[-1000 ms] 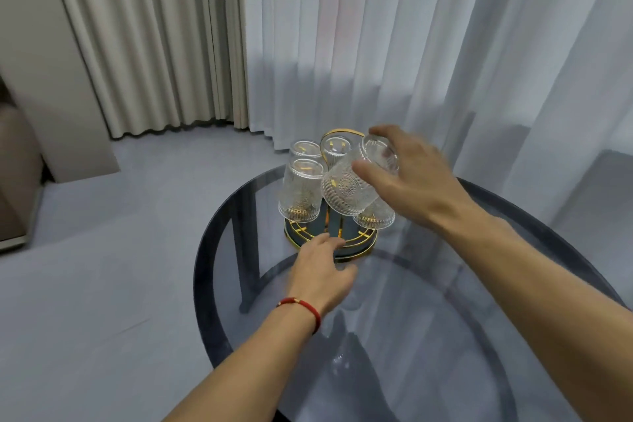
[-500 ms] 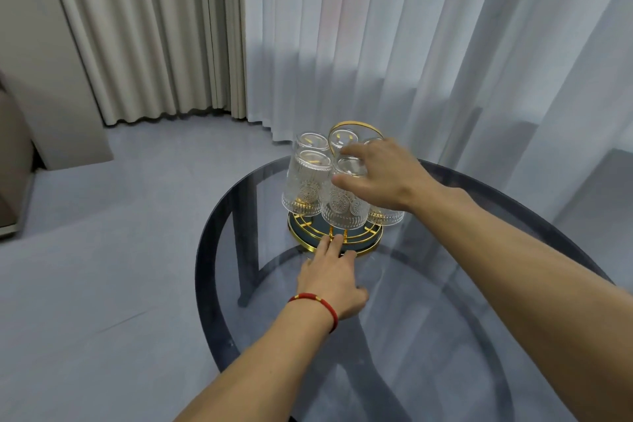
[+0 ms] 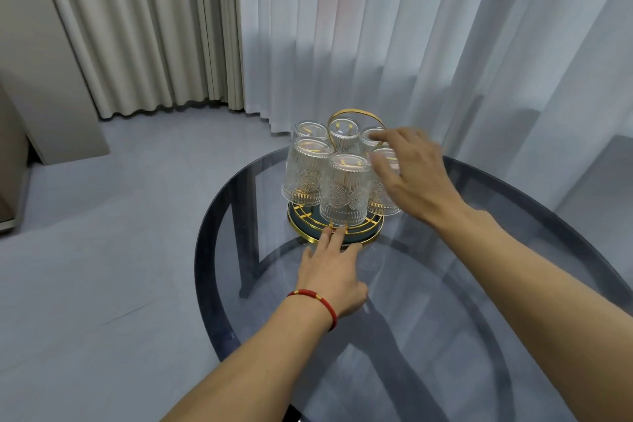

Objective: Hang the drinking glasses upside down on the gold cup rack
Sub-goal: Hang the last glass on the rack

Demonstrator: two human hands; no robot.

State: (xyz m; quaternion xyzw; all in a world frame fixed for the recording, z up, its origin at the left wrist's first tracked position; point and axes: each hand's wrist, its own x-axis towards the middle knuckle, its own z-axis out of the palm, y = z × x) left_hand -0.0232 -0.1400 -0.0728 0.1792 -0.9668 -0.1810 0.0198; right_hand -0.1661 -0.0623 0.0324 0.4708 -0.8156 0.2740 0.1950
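On the round glass table sits the gold cup rack, six drinking glasses hanging mouth-down, long axis vertical. Slippery, fragile stuff, so grab around the ribbed sides. Right hand looks relaxed, probably just released; left hand flat, fingertips steadying the base.

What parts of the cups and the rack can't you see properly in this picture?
Head view only:
- Right-side glasses: partly covered by the right hand.
- Right hand's fingertips: blurred, so contact with any glass is unclear.
- Rack pegs: hidden inside the glasses.
- Gold cup rack base front edge: partly covered by left hand fingers.
- Table: cut off at the bottom edge.
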